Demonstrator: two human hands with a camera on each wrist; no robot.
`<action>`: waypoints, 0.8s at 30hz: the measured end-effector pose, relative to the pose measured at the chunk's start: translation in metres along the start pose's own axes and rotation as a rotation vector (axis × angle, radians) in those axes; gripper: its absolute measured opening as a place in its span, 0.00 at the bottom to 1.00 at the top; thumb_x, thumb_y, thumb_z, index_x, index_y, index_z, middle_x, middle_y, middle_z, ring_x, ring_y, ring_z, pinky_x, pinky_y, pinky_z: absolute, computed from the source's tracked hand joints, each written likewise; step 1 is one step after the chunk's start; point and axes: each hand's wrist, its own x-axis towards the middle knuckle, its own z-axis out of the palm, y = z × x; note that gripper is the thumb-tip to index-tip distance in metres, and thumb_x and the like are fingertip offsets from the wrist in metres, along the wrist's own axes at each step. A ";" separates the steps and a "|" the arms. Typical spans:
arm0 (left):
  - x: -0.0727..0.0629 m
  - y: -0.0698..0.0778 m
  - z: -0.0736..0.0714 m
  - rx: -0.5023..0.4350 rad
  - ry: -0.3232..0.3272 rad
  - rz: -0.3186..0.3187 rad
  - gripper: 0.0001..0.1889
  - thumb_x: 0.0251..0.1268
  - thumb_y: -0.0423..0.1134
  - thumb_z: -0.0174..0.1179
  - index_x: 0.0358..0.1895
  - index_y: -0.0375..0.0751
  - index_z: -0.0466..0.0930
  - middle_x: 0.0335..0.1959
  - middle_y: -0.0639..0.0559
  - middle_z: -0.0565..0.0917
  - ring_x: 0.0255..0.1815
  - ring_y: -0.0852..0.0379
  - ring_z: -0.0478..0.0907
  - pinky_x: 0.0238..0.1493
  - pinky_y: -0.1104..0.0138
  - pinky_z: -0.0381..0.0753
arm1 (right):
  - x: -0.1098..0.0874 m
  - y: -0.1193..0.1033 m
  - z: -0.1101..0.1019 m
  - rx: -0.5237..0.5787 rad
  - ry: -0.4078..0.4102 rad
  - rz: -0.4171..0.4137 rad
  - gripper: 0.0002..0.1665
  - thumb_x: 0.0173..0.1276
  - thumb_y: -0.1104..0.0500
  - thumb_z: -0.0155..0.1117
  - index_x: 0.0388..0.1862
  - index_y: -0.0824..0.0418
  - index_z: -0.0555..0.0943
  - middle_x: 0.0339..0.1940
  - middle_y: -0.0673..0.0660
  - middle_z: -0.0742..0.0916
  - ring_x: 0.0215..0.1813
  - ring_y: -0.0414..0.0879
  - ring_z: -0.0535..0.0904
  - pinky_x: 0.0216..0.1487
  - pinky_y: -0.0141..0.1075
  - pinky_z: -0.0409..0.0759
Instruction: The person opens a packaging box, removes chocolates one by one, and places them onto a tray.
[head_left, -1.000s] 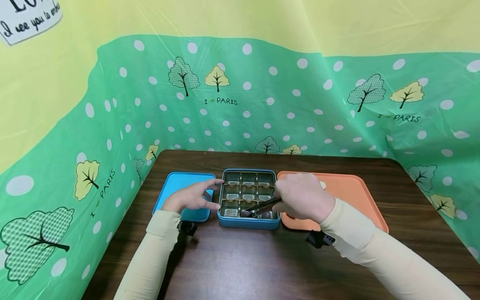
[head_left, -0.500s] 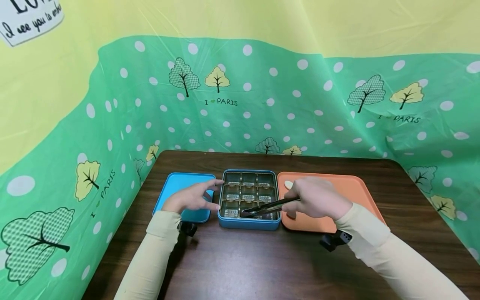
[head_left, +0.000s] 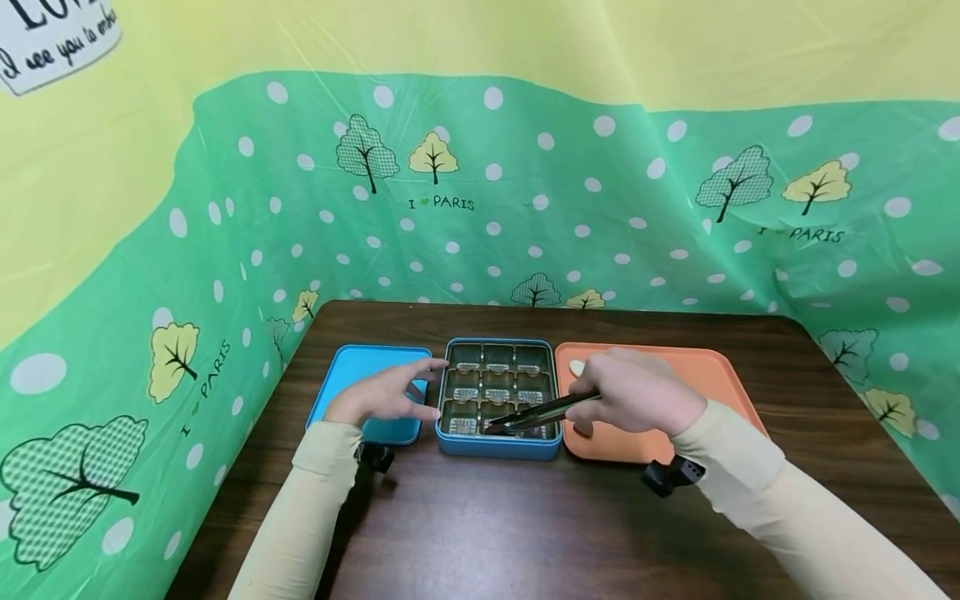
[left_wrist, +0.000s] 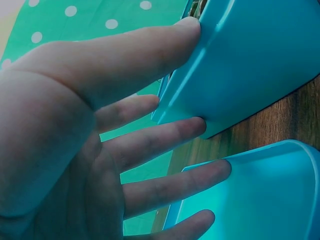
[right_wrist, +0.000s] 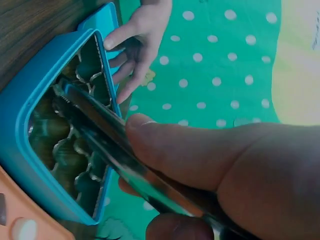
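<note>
A blue box (head_left: 497,450) holds a clear plastic insert (head_left: 497,385) divided into several compartments. My right hand (head_left: 626,392) grips black tongs (head_left: 551,409), thumb on one side and fingers on the other. The tongs slant down leftward, their tips in the front middle compartment. In the right wrist view the tips (right_wrist: 62,92) sit low inside the box, close together; I cannot tell whether they hold anything. My left hand (head_left: 386,392) has its fingers spread at the box's left side. In the left wrist view the thumb (left_wrist: 187,32) rests at the rim.
Left of the box lies a blue lid (head_left: 390,429), partly under my left hand. An orange tray (head_left: 697,371) lies to the right, bearing a white oval piece (head_left: 577,367) and a brown piece (head_left: 583,428). A polka-dot curtain (head_left: 525,208) stands behind the dark wooden table (head_left: 480,525).
My right hand has shifted right and the tongs lie flatter, their tips still in the front middle compartment. The tray's white piece now shows more fully. My left hand has stayed in place.
</note>
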 end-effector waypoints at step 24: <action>0.001 0.001 0.000 -0.001 0.009 -0.020 0.46 0.65 0.46 0.76 0.83 0.56 0.60 0.76 0.42 0.73 0.61 0.40 0.81 0.60 0.44 0.82 | -0.010 0.001 -0.002 0.040 0.029 0.045 0.22 0.69 0.49 0.72 0.16 0.29 0.81 0.11 0.37 0.68 0.16 0.35 0.60 0.19 0.34 0.51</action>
